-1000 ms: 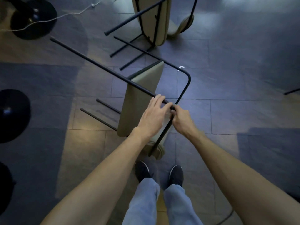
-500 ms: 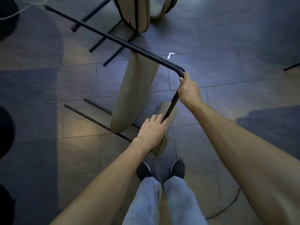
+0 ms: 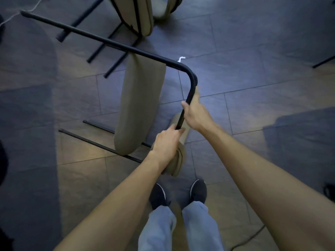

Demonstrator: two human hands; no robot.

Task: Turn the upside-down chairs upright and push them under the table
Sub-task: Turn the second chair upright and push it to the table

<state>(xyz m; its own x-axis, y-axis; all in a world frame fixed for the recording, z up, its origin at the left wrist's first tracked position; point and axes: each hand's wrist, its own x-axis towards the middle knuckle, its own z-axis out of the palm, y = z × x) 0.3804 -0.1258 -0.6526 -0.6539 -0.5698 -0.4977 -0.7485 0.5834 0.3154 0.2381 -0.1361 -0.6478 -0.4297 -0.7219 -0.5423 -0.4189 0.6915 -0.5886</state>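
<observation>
A chair (image 3: 139, 105) with a beige padded seat and black metal tube frame is tipped on its side in front of me, its legs pointing left over the tiled floor. My right hand (image 3: 194, 113) grips the bent black frame tube just below its corner. My left hand (image 3: 165, 142) holds the same tube lower down, against the beige backrest (image 3: 178, 160) that touches the floor near my shoes. A second chair (image 3: 136, 13) of the same kind lies overturned at the top, legs pointing down-left.
A dark leg of other furniture (image 3: 324, 61) pokes in at the right edge. A white scrap (image 3: 181, 58) lies on the tiles beyond the chair. A cable (image 3: 248, 238) runs along the floor at the lower right. Dark round shapes line the left edge.
My hands have separated along the frame tube: the right moved toward the bend, then slid slightly down, the left dropped to the backrest end. The chair has swung and risen toward me.
</observation>
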